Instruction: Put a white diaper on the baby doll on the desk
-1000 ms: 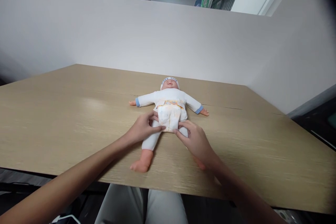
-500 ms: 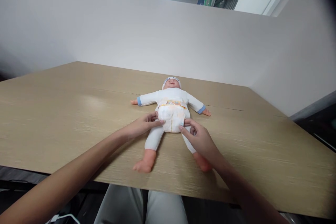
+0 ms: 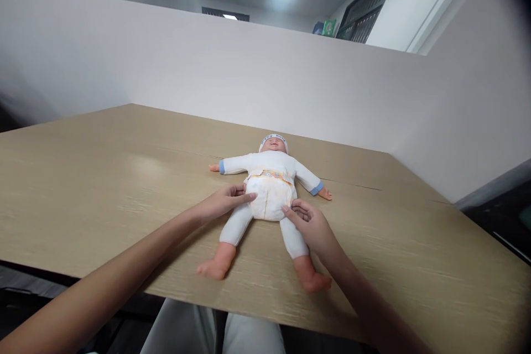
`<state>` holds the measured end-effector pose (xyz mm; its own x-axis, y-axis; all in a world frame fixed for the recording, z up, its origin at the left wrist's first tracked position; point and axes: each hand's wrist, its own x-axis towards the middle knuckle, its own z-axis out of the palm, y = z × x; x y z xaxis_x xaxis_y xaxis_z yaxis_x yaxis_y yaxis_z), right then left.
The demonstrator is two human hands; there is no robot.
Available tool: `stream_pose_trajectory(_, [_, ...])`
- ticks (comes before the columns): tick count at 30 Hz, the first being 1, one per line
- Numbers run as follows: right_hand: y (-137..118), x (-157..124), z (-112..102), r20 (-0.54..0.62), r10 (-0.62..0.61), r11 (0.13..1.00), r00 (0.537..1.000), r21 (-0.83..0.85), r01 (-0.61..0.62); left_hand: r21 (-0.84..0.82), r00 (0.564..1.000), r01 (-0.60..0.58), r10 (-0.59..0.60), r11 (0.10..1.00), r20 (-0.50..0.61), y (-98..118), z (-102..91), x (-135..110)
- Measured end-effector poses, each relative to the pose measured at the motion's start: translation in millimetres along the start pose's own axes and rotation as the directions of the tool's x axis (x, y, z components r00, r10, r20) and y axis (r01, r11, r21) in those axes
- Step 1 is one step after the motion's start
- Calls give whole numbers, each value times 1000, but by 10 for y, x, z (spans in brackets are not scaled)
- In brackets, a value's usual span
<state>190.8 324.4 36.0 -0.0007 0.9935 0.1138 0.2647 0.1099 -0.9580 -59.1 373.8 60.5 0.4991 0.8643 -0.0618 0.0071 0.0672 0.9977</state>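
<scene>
A baby doll (image 3: 271, 163) in a white suit with blue cuffs lies on its back, head away from me, arms and legs spread. Around its hips is a white diaper (image 3: 269, 198) with an orange-patterned waistband. My left hand (image 3: 233, 198) pinches the diaper's edge at the left leg, thumb on top and fingers curled at the side. At the opposite leg edge, my right hand (image 3: 306, 218) grips the diaper between thumb and fingers. The fingertips of both hands are partly hidden at the diaper's sides.
The doll rests on a wooden table (image 3: 124, 221) whose near edge runs just past its feet. A white partition (image 3: 199, 72) rises behind the table. My legs (image 3: 253, 334) are below the near edge. A dark object (image 3: 501, 210) stands at the far right.
My view has tilted up a little. The doll's legs have shifted towards the left, its right-hand foot now showing clear of my forearm. Both hands stay at the diaper's leg edges.
</scene>
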Motion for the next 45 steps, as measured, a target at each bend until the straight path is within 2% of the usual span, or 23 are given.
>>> stream_pose_trajectory(3, [-98, -74, 8, -96, -22, 981, 995, -194, 3, 68, 995, -30, 36, 997, -92, -27, 7, 4])
stream_pose_trajectory(7, [-132, -127, 35, -195, -184, 893, 963, -444, 80, 114, 984, -44, 62, 993, -166, -60, -1, 13])
stream_pose_trajectory(13, [-54, -101, 73, -220, -288, 857, 932, -493, 148, 159, 973, -32, 67, 987, -221, -56, 3, 7])
stream_pose_trajectory(16, [-24, -77, 66, -203, -426, 795, 882, -549, 258, 219, 956, -75, 132, 973, -261, -43, 54, -27])
stream_pose_trajectory(19, [25, -46, 37, -211, -553, 723, 806, -602, 339, 402, 905, -143, 284, 904, -317, -72, 89, -57])
stream_pose_trajectory(23, [65, 36, -53, -204, -649, 670, 733, -610, 423, 660, 793, -223, 527, 717, -305, -157, 35, -23])
stream_pose_trajectory(27, [46, 252, -198, -16, -687, 611, 726, -553, 566, 724, 739, -314, 637, 614, -220, -166, -110, 123])
stream_pose_trajectory(29, [63, 403, -263, 122, -678, 576, 725, -525, 626, 733, 735, -422, 675, 534, -68, -145, -193, 227])
stream_pose_trajectory(32, [147, 600, -324, 276, -674, 524, 686, -477, 706, 715, 713, -570, 676, 405, 186, -148, -310, 382])
stream_pose_trajectory(37, [303, 745, -422, 382, -661, 459, 646, -475, 751, 723, 679, -634, 645, 274, 351, -236, -407, 513])
stream_pose_trajectory(39, [371, 805, -495, 348, -667, 448, 659, -520, 727, 752, 681, -619, 632, 226, 370, -251, -423, 529])
stream_pose_trajectory(41, [472, 895, -582, 205, -657, 489, 725, -617, 617, 800, 687, -564, 656, 207, 314, -256, -469, 557])
stream_pose_trajectory(43, [605, 999, -668, 42, -609, 538, 792, -711, 452, 869, 711, -437, 681, 233, 174, -276, -578, 618])
stream_pose_trajectory(45, [739, 1088, -732, -29, -545, 548, 838, -769, 329, 922, 746, -269, 666, 279, 16, -326, -750, 709])
